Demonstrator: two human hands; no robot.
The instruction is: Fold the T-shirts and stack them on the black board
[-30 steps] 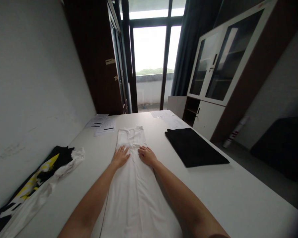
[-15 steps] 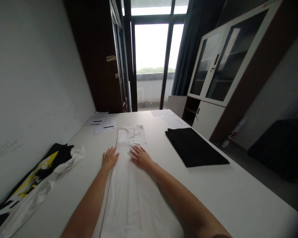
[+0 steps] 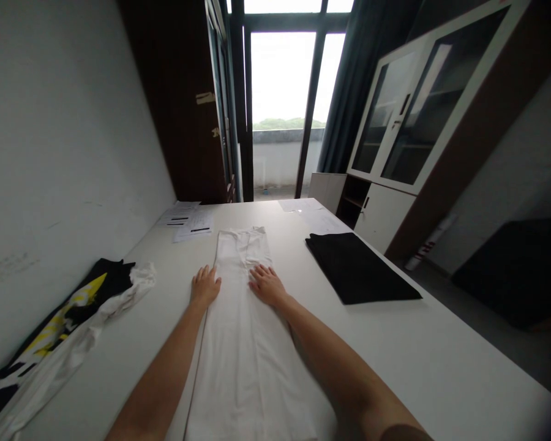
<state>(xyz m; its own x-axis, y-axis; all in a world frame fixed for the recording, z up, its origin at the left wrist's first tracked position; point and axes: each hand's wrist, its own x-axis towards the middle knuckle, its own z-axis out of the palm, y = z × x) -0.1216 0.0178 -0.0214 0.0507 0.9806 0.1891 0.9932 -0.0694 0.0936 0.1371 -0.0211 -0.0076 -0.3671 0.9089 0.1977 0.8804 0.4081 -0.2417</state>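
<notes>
A pair of white trousers [image 3: 239, 355], folded lengthwise, lies flat along the middle of the table with its waistband at the far end. My left hand [image 3: 206, 286] rests at the left edge of the cloth, below the waist part, with its fingers stretched out. On the right half of the cloth my right hand [image 3: 267, 285] lies flat, palm down, fingers extended. Neither hand grips the fabric. What is under the palms is hidden.
Folded black cloth [image 3: 360, 267] lies to the right on the white table [image 3: 422, 355]. Black, yellow and white clothes [image 3: 68, 318] are heaped against the left wall. Papers [image 3: 195, 222] lie at the far left corner, and more sheets [image 3: 314, 215] at the far right.
My right hand has slid slightly to the right across the white cloth. My left hand stays at the left edge. The view has shifted a little.
</notes>
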